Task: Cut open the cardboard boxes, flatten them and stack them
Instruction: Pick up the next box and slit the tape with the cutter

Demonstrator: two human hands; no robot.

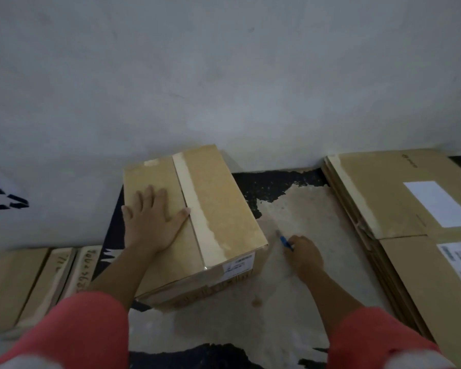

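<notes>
step in hand: the taped cardboard box [218, 198] is being steadied for a first cut. Its tape strip [197, 206] is looking unbroken, so work on this box is being judged as barely begun.
box place: it is sitting on the floor [290, 209] at frame centre, with the wall [224, 75] at its 12 o'clock. The seam is running roughly 12 to 6, a bit skewed.
left hand [151, 219]: it is being pressed flat on the lid at 9 o'clock of the seam. The fingers are straight and spread, the thumb tip is touching the tape edge, and nothing is being clasped.
right hand [304, 254]: it is being held low at 3 o'clock of the box, with the fingers curled tight round a blue-handled cutter [286, 242]. The blade end is blurred, so whether it is out cannot be told.
cut advice: the blade is best being run shallow along the seam from the 12 end toward 6, with the end tape slit after.
risk: the thumb is lying on the cut line, so it is best being shifted toward 9 first.
stack place: flattened cartons [383, 198] are being piled at 3 o'clock, well apart from the box.
waiting: more taped boxes [24, 283] are lying at 8 o'clock.
</notes>
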